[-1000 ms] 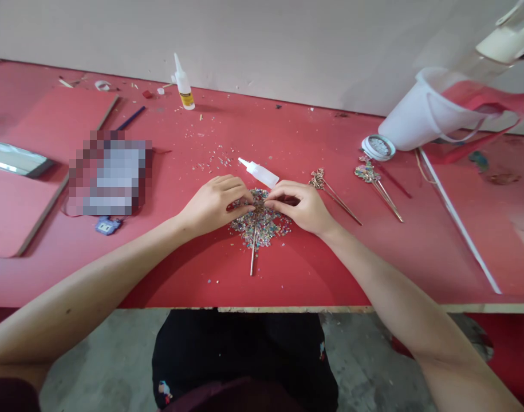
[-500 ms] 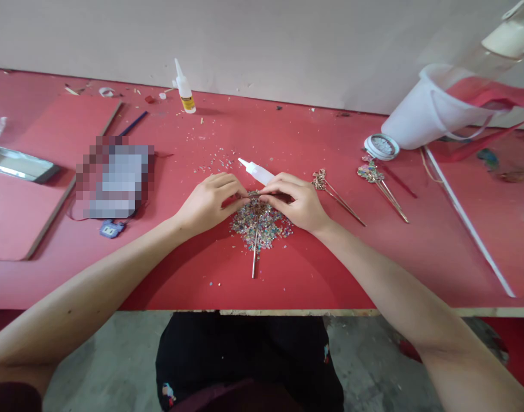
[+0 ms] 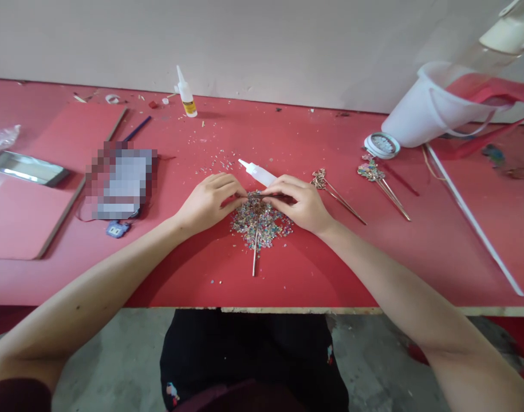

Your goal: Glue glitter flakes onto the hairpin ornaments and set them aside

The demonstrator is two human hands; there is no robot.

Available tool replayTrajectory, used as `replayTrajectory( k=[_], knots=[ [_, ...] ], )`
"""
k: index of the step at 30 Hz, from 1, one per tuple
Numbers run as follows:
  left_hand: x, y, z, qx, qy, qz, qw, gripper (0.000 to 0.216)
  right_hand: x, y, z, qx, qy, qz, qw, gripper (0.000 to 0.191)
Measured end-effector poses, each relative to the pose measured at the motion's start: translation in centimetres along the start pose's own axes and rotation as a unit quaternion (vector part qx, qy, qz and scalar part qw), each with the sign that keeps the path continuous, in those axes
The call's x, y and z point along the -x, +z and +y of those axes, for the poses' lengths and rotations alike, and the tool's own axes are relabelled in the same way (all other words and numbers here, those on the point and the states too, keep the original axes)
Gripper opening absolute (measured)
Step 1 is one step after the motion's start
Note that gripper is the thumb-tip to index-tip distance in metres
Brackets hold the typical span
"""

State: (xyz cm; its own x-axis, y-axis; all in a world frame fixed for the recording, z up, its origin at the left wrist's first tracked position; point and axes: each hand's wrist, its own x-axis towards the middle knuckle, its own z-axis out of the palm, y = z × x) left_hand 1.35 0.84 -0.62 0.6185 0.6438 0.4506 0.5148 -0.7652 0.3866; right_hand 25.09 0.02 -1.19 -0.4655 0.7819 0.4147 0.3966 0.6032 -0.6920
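My left hand (image 3: 208, 200) is closed, thumb and fingertips pinching the ornate head of a metal hairpin, mostly hidden by fingers. Its straight shank (image 3: 255, 254) points toward me over a heap of small multicoloured chips (image 3: 266, 229). Opposite it, my right hand (image 3: 302, 203) is closed on a thin dark tool (image 3: 283, 198) that looks like tweezers, its tip at the hairpin's head. Just behind my right fingers lies a white glue bottle (image 3: 259, 173), nozzle to the left.
To the right lie a bare metal hairpin (image 3: 339, 197) and one with coloured chips (image 3: 384, 186), near a small round container (image 3: 382, 145) and a white bucket (image 3: 416, 111). Another glue bottle (image 3: 186, 100) stands at the back. Leftward are a blurred-out phone-like object (image 3: 126, 183) and a board (image 3: 25, 223).
The view has shifted slightly. The dark tool in my right hand shows more plainly against the hairpin's head. Both hands stay nearly in place.
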Motion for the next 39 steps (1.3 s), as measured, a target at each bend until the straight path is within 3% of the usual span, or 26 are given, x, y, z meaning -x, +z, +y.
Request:
replayTrajectory(
  k=[10,20,39],
  knots=[
    [0.0,0.2,0.1,-0.005,0.006,-0.014,1.000,0.014,0.4,-0.3,0.0,0.001,0.030,-0.004,1.000,0.007],
    [-0.1,0.0,0.1,-0.030,0.002,-0.031,0.999,0.010,0.5,-1.0,1.4,0.053,-0.015,-0.070,0.996,0.010],
    [0.3,0.4,0.0,-0.040,0.061,-0.053,0.996,0.015,0.5,-1.0,1.3,0.100,-0.016,-0.075,0.992,0.010]
  ],
)
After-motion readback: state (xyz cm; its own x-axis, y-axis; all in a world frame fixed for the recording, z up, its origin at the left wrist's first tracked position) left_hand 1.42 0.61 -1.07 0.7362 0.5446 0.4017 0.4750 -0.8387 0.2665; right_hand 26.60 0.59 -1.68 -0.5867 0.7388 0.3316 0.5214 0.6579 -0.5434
